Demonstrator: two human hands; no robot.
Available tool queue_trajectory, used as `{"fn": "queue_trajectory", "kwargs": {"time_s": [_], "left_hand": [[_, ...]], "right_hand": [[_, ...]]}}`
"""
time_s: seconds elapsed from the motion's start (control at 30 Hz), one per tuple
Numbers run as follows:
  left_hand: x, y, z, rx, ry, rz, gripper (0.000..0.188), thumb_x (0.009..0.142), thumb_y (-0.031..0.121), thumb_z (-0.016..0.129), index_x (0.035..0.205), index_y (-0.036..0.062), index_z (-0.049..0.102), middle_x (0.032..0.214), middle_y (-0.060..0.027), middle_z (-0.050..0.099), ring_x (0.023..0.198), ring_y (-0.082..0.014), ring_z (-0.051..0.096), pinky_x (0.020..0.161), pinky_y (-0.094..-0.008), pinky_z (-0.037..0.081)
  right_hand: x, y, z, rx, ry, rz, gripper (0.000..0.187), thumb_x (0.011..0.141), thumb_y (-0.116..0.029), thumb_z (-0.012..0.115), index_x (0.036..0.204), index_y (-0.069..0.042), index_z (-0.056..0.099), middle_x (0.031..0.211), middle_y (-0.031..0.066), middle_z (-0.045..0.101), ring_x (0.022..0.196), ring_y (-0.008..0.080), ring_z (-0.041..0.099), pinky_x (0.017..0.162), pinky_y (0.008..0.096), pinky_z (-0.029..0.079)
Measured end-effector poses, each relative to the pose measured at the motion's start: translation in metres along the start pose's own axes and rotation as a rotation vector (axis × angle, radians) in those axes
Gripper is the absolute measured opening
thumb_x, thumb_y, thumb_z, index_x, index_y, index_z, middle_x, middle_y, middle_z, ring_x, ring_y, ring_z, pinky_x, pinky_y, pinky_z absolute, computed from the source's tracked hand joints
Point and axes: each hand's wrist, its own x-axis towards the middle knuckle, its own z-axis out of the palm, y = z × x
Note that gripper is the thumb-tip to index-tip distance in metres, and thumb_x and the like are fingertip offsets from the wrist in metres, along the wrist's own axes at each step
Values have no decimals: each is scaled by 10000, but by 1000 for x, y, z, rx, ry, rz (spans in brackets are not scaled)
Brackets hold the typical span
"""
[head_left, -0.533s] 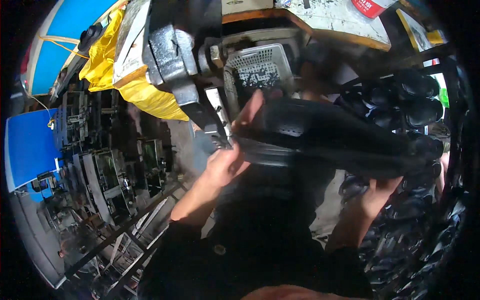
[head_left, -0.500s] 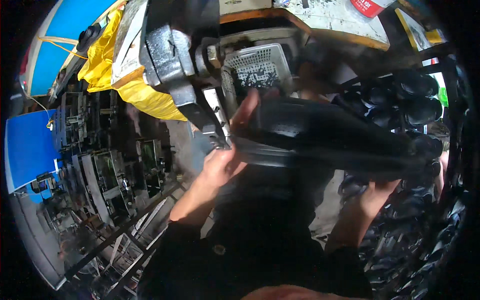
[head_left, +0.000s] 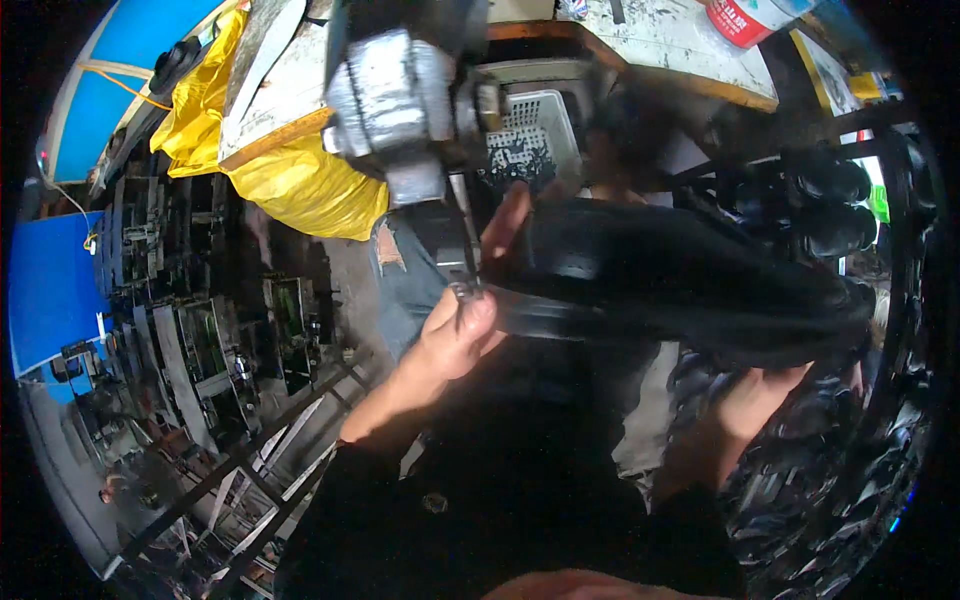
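Note:
A long glossy black boot (head_left: 640,270) lies sideways in front of me, held between my two hands. My left hand (head_left: 465,325) is closed on its left end, thumb on the near side and fingers on the far side. Right beside those fingertips comes down the thin metal tip (head_left: 465,225) of a machine head (head_left: 392,95), partly wrapped in silvery material. Whether the tip touches the boot I cannot tell. My right hand (head_left: 765,395) grips the boot's right end from below, its fingers partly hidden beneath it.
A white perforated basket (head_left: 545,115) with small dark bits stands beyond the boot. Behind it is a worn white worktable (head_left: 680,45) bearing a red and white bucket (head_left: 745,20). Yellow sheeting (head_left: 310,190) hangs at left. Racks of black footwear (head_left: 835,205) stand close at right.
The machine head appears further right and more upright in the view, and the basket is more covered by it. The boot and both hands keep nearly the same hold, with the left end slightly right.

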Motion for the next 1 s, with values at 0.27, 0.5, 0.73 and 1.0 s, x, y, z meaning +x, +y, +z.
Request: {"fn": "queue_trajectory", "kwargs": {"time_s": [0.27,0.5,0.73,1.0], "left_hand": [[-6,6,-17,-118,41,49,893,970,474,523,1580,45,32,1635,-159,121,1501,-293,177,1213,-450,136],[-17,-3,-41,-272,131,139,829,992,435,490,1581,53,49,1624,-165,168,1490,-311,212,1210,-472,156],[-36,9,-67,-185,223,203,691,1027,416,428,1581,106,153,1610,-202,199,1472,-337,258,1195,-507,208],[-56,38,-95,-58,528,246,630,1031,408,409,1541,61,281,1516,-121,416,1331,-260,478,1111,-458,384]], "right_hand": [[6,-18,70,-390,-205,-196,698,843,-321,665,1385,64,452,1289,208,578,1168,301,587,1048,426,441],[9,-25,109,-372,-326,-148,801,723,-283,779,1355,79,446,1253,226,584,1155,324,589,1025,434,451],[-1,-1,140,-348,-569,-95,587,813,-231,710,1289,26,484,1206,176,621,1131,250,600,1006,395,467],[-26,46,167,-122,-654,156,670,748,-87,793,1314,-19,440,1266,194,600,1223,321,571,1060,439,446]]}}
